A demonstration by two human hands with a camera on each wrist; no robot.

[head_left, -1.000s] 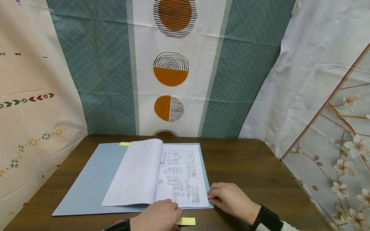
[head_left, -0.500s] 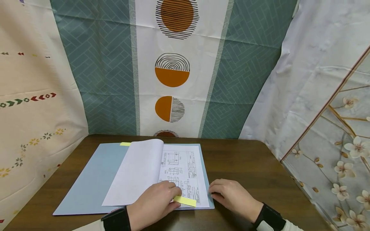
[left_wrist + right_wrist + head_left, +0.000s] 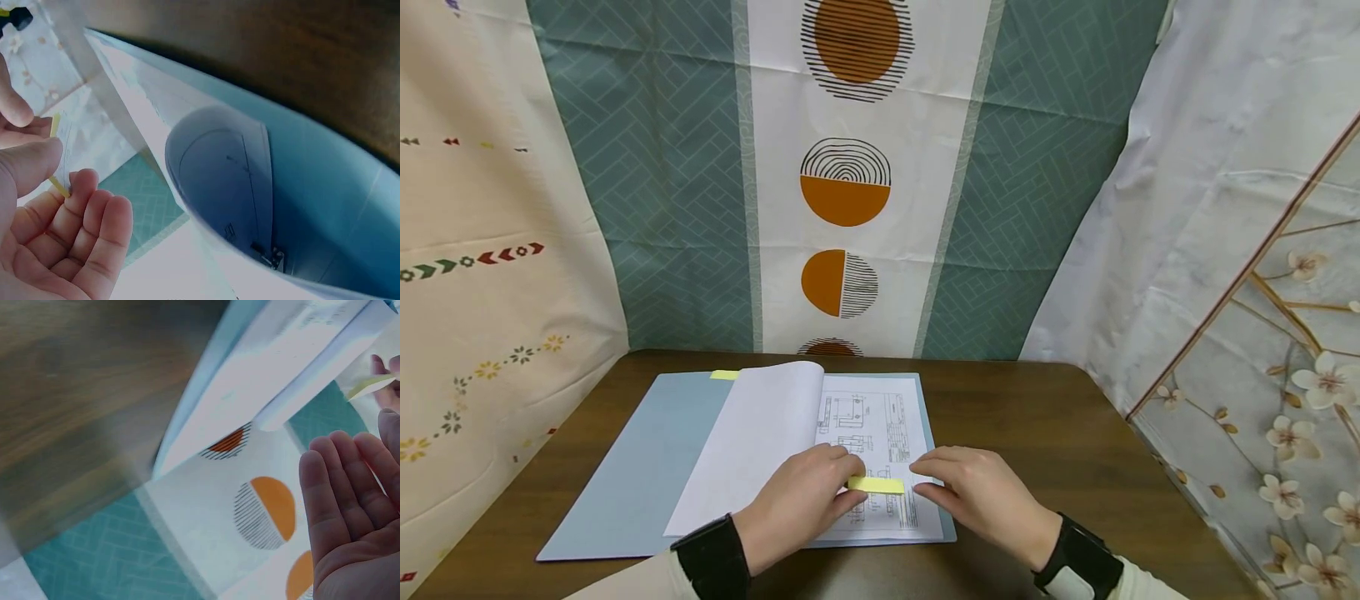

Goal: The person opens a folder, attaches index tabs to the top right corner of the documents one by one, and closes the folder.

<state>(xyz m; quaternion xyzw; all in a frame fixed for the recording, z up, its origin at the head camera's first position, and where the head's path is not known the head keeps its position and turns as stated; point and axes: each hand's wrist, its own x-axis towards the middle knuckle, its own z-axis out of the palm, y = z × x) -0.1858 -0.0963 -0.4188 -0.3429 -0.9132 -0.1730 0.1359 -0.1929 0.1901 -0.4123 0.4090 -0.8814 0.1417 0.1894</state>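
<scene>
Teal-and-white cloth (image 3: 688, 167) hangs behind the dark wooden counter (image 3: 1022, 417); the right wrist view also catches its orange circles, at a slant. On the counter the blue folder (image 3: 613, 487) lies open, its right side bearing paper. The head view shows a blank turned-over page (image 3: 752, 458) and, beside it, a sheet with technical drawings (image 3: 876, 425); only the left wrist view looks under the page's curl, where a small metal fitting (image 3: 277, 257) shows, too unclear to name. Above the drawings, the left hand (image 3: 801, 504) has its grip pinching the yellow strip (image 3: 878, 485) between thumb and fingers. The right hand (image 3: 981, 496) has a loose grip with nothing in it, its palm and extended fingers plain in the right wrist view. Its fingertips are just beside the strip's other end; the left wrist view overlaps them, so contact cannot be told. A yellow tab (image 3: 725, 375) marks the folder's far edge.
</scene>
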